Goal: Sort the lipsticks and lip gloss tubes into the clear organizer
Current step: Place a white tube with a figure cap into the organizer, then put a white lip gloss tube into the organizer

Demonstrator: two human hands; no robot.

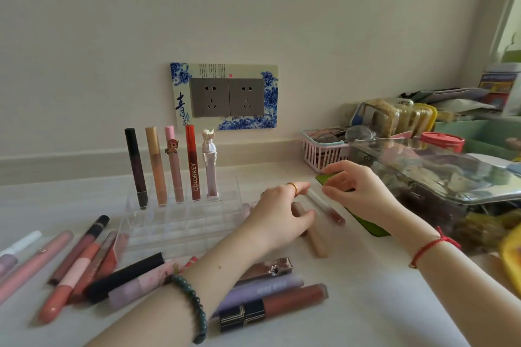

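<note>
A slim lip gloss tube with a white cap (327,207) lies slanted on the pale counter (380,290), just right of the clear organizer (180,224), its dark end over a green card (369,225). The right hand (358,191) hovers at the cap, fingers curved, thumb and forefinger parted and gripping nothing that shows. The left hand (282,211) reaches in from the other side, its ringed forefinger beside the cap tip and its other fingers curled down over a beige tube (318,239); whether they hold it cannot be told. Five tubes stand upright in the organizer's back row, among them a tall red tube (193,163). More tubes lie loose at the counter's left and front. With both hands crowding one round tube, a nudge could likely send it rolling. The left forearm crosses close to the organizer, so a careless lift might knock the tall standing tubes. The see-through dividers are hard to judge, so a tube could catch on one and tip.
</note>
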